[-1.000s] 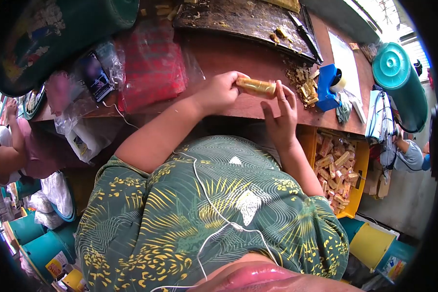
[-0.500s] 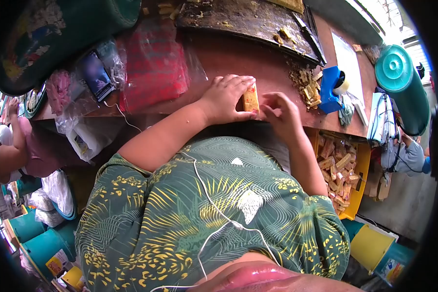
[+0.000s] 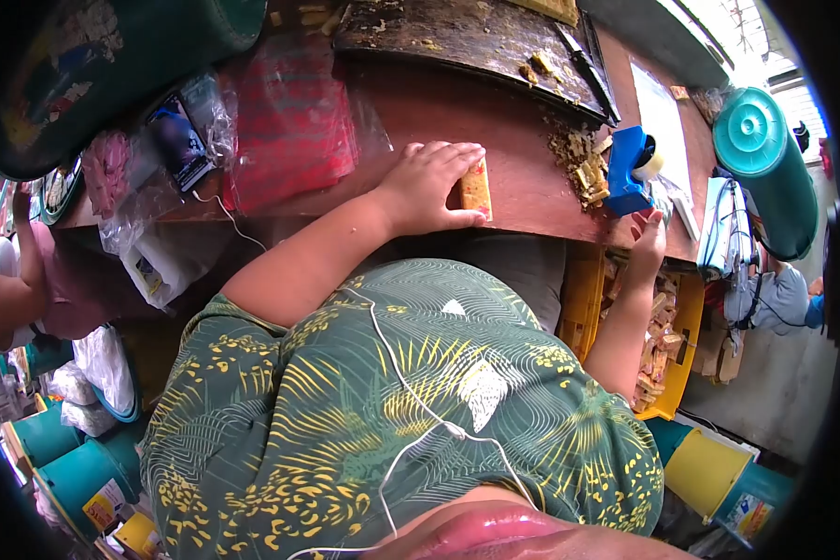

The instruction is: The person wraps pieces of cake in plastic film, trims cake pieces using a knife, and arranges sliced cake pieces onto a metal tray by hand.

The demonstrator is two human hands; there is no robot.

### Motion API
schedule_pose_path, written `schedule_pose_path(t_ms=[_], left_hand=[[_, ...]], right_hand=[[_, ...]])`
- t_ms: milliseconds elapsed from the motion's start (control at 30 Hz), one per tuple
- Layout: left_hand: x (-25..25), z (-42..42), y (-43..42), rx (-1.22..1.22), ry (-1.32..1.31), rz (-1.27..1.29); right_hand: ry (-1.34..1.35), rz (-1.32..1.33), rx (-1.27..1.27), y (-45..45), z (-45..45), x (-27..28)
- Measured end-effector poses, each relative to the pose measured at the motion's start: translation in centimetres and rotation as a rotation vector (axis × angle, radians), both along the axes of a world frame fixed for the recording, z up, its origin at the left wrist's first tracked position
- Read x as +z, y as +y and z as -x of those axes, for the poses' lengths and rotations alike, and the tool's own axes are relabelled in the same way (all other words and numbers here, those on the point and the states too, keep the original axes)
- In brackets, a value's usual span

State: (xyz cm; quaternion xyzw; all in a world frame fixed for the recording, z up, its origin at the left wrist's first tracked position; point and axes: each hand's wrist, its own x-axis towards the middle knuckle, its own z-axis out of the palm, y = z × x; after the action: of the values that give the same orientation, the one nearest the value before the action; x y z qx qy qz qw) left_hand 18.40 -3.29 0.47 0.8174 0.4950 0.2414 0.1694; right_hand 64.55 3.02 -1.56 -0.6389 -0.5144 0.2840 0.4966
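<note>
My left hand (image 3: 436,189) is wrapped round the left side of a wrapped yellow bar (image 3: 476,191) at the table's front edge, thumb at its near end and fingers at its far end. Farther right, my right hand (image 3: 650,233) is raised just below the blue tape dispenser (image 3: 628,173), its fingers bent near the roll of tape (image 3: 650,161). Whether anything is between those fingertips is too small to tell. Loose yellow pieces (image 3: 588,175) lie beside the dispenser.
A dark tray (image 3: 467,42) with a knife lies at the back. Red plastic bags (image 3: 294,131) and a phone (image 3: 179,140) are on the left. A yellow crate (image 3: 686,350) of wrapped bars is below the table at right. Other people are at both sides.
The bar has turned from lying crosswise to pointing away from me, under my left hand. My right hand has left it and moved right to the tape dispenser.
</note>
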Motion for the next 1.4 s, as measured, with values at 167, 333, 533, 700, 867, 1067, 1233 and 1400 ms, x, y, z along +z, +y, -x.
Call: schedule_pose_path(t_ms=[167, 333, 533, 700, 867, 1067, 1233, 1400], left_hand=[[0.3, -0.1, 0.0, -0.007, -0.001, -0.007], [0.4, -0.1, 0.0, -0.007, 0.006, -0.019], [0.0, 0.1, 0.2, -0.034, -0.005, -0.056], [0.0, 0.1, 0.1, -0.038, -0.027, -0.034], [-0.3, 0.3, 0.3, -0.035, -0.053, -0.032], [0.3, 0.1, 0.2, -0.036, -0.059, -0.013], [0.2, 0.1, 0.2, -0.036, -0.058, -0.014], [0.3, 0.3, 0.3, -0.027, -0.070, -0.007]], right_hand=[[0.270, 0.201, -0.074, 3.4, 2.2, 4.2], [-0.091, -0.129, -0.004, 5.0, 2.0, 3.1], [-0.556, -0.240, -0.174, 0.1, 0.8, -0.8], [-0.572, -0.246, -0.107, -0.1, 3.0, 1.7], [0.073, -0.154, -0.036, 0.1, 3.9, 3.0], [-0.679, -0.213, -0.107, -1.3, 1.9, 1.5], [-0.549, -0.166, -0.091, -0.8, 1.8, 1.0], [0.353, 0.011, 0.053, -1.8, 4.0, 4.4]])
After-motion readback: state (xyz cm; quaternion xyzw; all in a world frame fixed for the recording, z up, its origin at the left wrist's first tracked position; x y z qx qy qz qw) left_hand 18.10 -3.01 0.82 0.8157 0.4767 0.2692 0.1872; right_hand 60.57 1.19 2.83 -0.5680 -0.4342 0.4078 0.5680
